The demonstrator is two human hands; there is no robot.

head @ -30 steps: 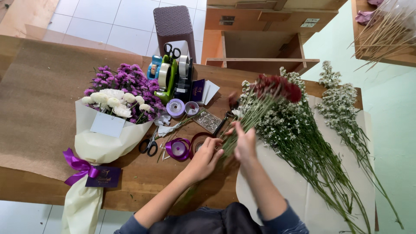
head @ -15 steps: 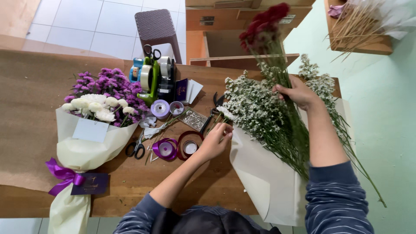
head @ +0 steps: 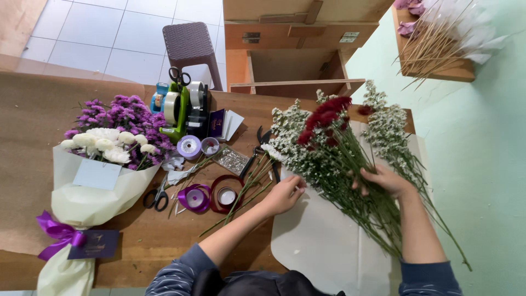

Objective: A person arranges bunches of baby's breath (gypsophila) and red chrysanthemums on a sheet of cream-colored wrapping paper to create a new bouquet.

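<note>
**Inspector:** Right hand (head: pixel 386 181)?

**Assistant:** Curled over the green stems of the red flowers (head: pixel 327 114), fingers closed around them. Half a second ago that hand held the bunch raised, heads near the top of the view; now the bunch lies low across the white filler flowers (head: pixel 298 143) on the pale wrapping sheet (head: pixel 323 246).

**Inspector:** Left hand (head: pixel 285 193)?

**Assistant:** Loosely closed, fingertips pinching stems at the sheet's edge, much as before.

**Inspector:** Reading?

**Assistant:** The reds appear laid into the arrangement. The finished purple-and-white bouquet (head: pixel 104 148), ribbon spools (head: pixel 194 197) and scissors (head: pixel 158 194) sit unmoved, well apart.
</note>
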